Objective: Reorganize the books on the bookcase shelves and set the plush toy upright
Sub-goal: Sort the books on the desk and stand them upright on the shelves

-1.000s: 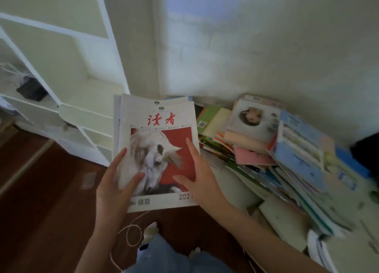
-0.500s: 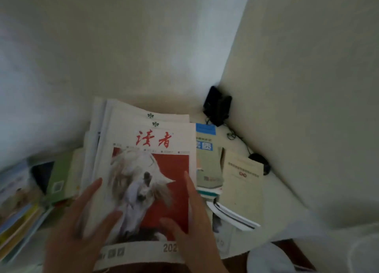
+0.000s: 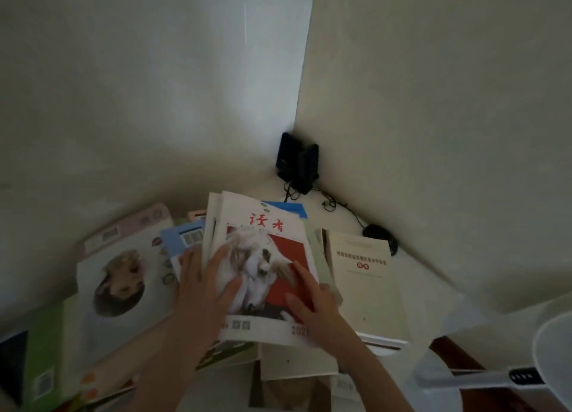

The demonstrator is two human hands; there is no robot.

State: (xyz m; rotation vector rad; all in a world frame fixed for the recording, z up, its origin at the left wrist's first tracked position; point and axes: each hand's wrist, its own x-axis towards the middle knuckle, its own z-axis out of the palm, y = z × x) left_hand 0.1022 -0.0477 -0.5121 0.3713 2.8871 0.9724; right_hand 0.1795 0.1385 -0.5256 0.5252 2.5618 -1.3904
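Left hand (image 3: pixel 202 288) and right hand (image 3: pixel 312 301) flat, fingers straight, on magazines (image 3: pixel 272 244) (pile (image 3: pixel 294 362) beneath uneven). Square edges; press evenly.

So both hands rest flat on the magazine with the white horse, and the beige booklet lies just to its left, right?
Not quite. In the head view the left hand and the right hand do rest flat on the horse magazine, but the beige booklet lies just to its right, not its left.

Both bare forearms reach forward; the left hand (image 3: pixel 204 284) and right hand (image 3: pixel 312 300) lie palm-down, fingers straight and spread.
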